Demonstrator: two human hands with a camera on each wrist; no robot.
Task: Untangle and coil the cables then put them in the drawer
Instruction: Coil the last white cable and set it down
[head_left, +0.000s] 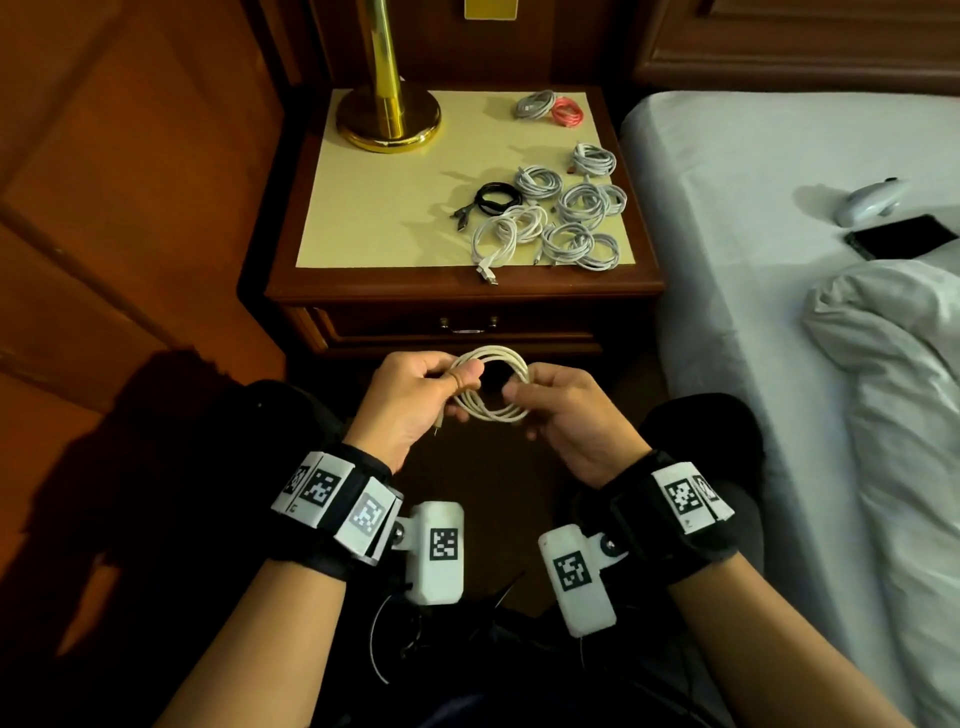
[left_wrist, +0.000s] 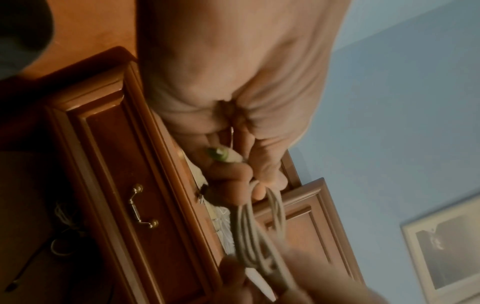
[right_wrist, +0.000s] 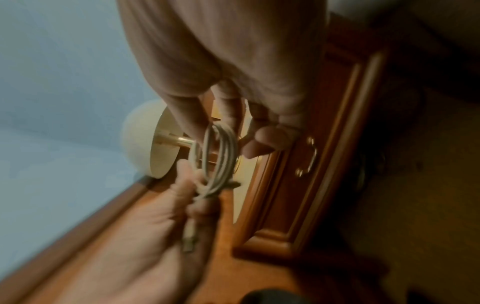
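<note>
I hold a coiled white cable (head_left: 493, 384) in front of the nightstand, below its shut drawer (head_left: 462, 325). My left hand (head_left: 415, 400) pinches the coil's left side, with a plug end poking out beneath the palm. My right hand (head_left: 556, 410) grips the coil's right side. In the left wrist view the cable (left_wrist: 257, 230) loops out from the curled fingers (left_wrist: 233, 170). The right wrist view shows the cable (right_wrist: 218, 160) held between both hands, with its plug (right_wrist: 188, 242) hanging down. Several coiled white cables (head_left: 566, 218), a black cable (head_left: 491, 200) and a pink cable (head_left: 567, 113) lie on the nightstand top.
A brass lamp base (head_left: 388, 117) stands at the nightstand's back left. A bed with white sheets (head_left: 779, 312) is on the right, with a dark phone (head_left: 901, 236) and a white device (head_left: 867, 200) on it. A wooden panel wall (head_left: 130, 208) is on the left.
</note>
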